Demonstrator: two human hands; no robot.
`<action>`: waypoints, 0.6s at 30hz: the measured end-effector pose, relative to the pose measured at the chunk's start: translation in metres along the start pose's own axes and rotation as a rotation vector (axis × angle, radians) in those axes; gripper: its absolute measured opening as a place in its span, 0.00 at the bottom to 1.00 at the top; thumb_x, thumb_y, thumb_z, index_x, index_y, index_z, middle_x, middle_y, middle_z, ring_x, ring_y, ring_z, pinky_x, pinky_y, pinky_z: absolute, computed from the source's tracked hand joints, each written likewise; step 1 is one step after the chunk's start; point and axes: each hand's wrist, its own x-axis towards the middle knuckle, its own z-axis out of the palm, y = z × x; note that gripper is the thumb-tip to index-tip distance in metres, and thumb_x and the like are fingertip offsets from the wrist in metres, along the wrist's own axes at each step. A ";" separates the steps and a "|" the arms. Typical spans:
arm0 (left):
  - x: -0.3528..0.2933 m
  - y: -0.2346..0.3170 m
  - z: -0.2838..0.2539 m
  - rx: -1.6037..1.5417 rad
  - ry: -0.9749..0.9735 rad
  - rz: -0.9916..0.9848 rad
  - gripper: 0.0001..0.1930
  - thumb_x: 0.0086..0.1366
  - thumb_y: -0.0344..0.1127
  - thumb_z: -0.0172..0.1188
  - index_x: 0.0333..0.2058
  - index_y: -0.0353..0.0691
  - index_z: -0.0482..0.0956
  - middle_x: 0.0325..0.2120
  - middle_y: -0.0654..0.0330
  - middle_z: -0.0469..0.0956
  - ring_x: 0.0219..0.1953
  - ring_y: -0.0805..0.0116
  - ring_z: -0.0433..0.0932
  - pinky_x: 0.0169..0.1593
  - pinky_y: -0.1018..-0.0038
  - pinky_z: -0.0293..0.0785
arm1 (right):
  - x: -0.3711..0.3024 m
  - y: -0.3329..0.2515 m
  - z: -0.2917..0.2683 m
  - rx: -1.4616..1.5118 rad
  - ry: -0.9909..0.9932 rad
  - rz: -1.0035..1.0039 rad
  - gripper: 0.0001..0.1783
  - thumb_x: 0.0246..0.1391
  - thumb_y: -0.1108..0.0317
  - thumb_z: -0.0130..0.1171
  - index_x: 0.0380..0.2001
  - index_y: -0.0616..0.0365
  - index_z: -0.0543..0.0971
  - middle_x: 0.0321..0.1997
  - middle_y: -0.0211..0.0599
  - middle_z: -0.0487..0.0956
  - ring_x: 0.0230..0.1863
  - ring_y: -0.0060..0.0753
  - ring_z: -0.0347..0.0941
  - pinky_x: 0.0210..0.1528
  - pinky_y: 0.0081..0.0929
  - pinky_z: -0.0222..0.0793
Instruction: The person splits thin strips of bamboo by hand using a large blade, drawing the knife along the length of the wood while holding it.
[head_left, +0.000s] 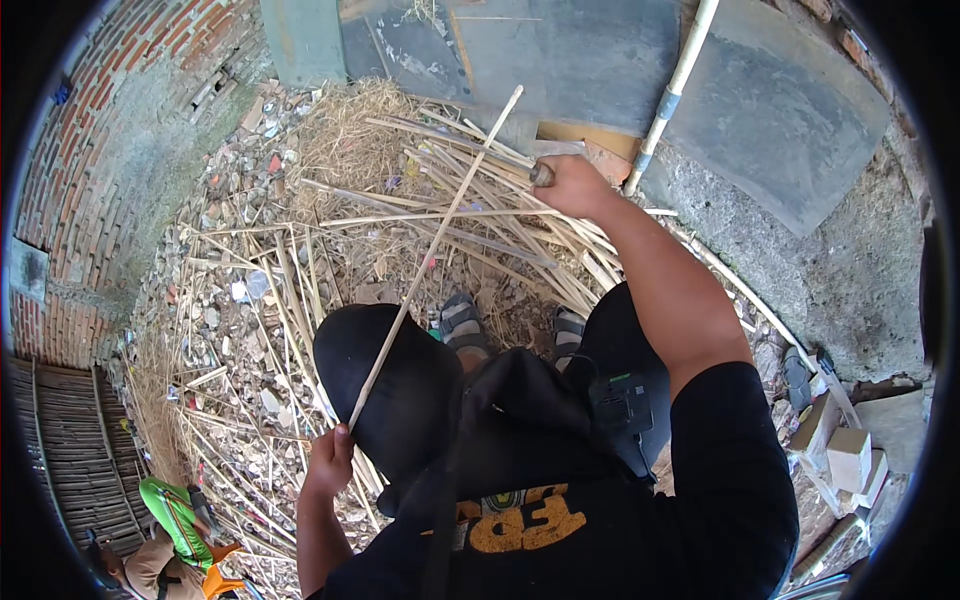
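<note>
My left hand is closed round the near end of a long, thin bamboo strip. The strip slants up and away across my black-clothed left knee. Out ahead on the right, my right hand grips a tool by its rounded wooden handle. Only the butt of that handle shows; the rest of the tool is hidden, so its kind cannot be made out. Beneath the right hand lies a loose heap of split bamboo strips, which the hand is held above.
Rubble and litter cover the ground, with dry straw at the back. A pale pole leans against grey sheets. A brick wall rises on the left. Another person in green trousers is at lower left. Boxes stand right.
</note>
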 end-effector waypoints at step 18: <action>-0.005 -0.010 0.006 0.102 0.049 0.081 0.28 0.78 0.49 0.40 0.23 0.33 0.69 0.13 0.47 0.66 0.16 0.52 0.64 0.25 0.59 0.60 | -0.025 -0.061 -0.017 -0.190 -0.189 -0.199 0.12 0.47 0.65 0.63 0.37 0.54 0.82 0.30 0.44 0.83 0.37 0.47 0.81 0.44 0.43 0.77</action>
